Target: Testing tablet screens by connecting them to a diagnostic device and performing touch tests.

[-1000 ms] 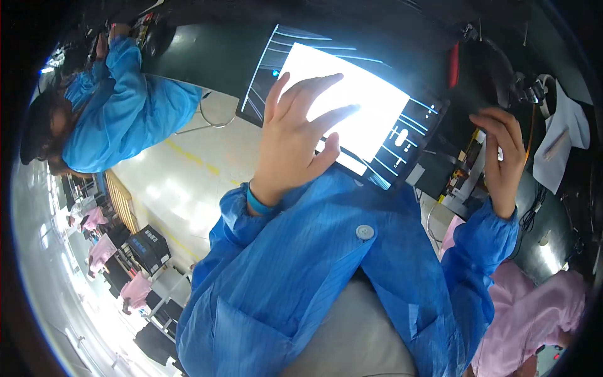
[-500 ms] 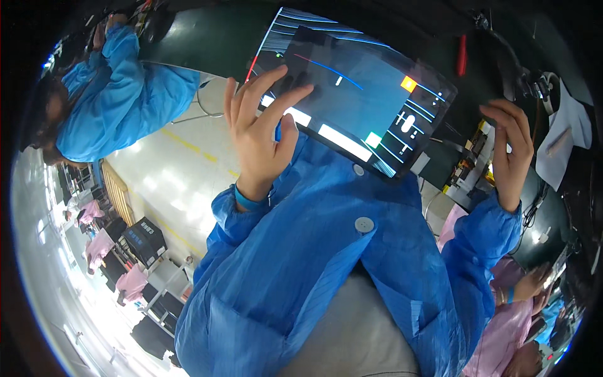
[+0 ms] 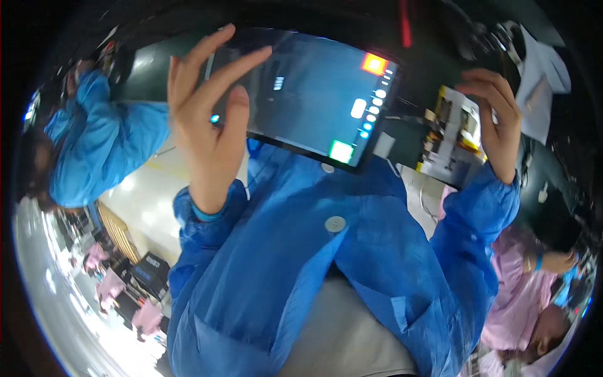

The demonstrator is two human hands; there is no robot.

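Note:
A dark-framed tablet (image 3: 314,100) lies in front of me. Its lit screen shows a blue-grey picture, with an orange-red square and a green square along the right side. Over the tablet's left end is my left hand (image 3: 210,119), open, fingers spread and nothing in them; whether a fingertip touches the glass I cannot tell. My right hand (image 3: 499,122) is raised at the right, fingers loosely bent and apart from the thumb, with nothing visible in it. Just left of it sits a yellow, white and black boxy assembly (image 3: 449,135), partly behind the fingers.
A red stick-like object (image 3: 405,25) lies beyond the tablet on the dark table. White sheets (image 3: 537,88) are at the far right. A person in blue (image 3: 107,141) works at left, another in pink (image 3: 512,295) at lower right. A black crate (image 3: 151,273) stands on the floor.
The tablet's screen has switched from lined graphics with white panels to a plainer blue-grey picture. The whole view has shifted, and my left hand has opened wider over the tablet's left end.

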